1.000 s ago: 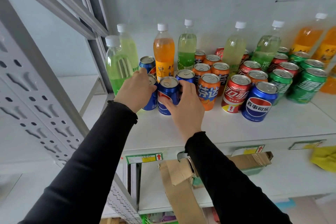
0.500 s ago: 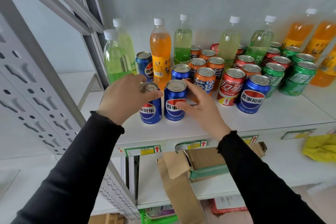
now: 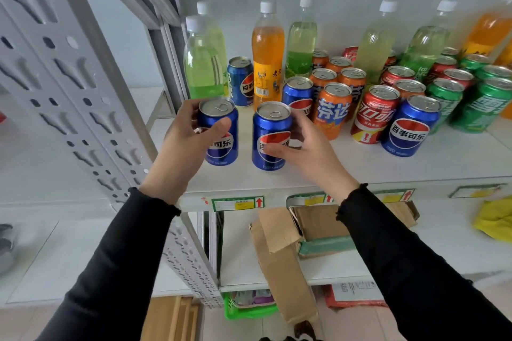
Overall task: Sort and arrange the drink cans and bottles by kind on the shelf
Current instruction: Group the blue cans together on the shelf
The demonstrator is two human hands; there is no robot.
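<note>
- Left hand (image 3: 184,141), centre-left of the frame: fingers and thumb curled round a blue Pepsi can (image 3: 220,130). Thumb lies across the can's front, fingertips wrap the far side. Can upright, base at or just on the shelf (image 3: 360,169); contact with the board cannot be told.
- Right hand (image 3: 310,147), centre of the frame: holds a second blue Pepsi can (image 3: 270,137), thumb on the label, fingers round the right side. Can upright near the front edge of the shelf.
- The two held cans stand side by side with a clear gap between them.
- Behind them, mid-frame: a third blue can (image 3: 297,94) just behind the right hand, a fourth blue can (image 3: 241,80) further back beside the orange bottle (image 3: 267,52).
- A fifth blue can (image 3: 408,126) stands right of centre, at the front, just beside a red Coca-Cola can (image 3: 375,115).
- Orange Fanta can (image 3: 332,109) just right of the right hand; more orange cans behind it.
- Green Sprite cans (image 3: 484,104) at the right edge of the frame; red cans mixed in behind.
- Pale green bottles (image 3: 205,63) along the back, upper centre, white caps on.
- Lower frame: torn cardboard box (image 3: 313,223) on the shelf below; yellow cloth (image 3: 496,220) at lower right.
- Black sleeves cover both forearms.
</note>
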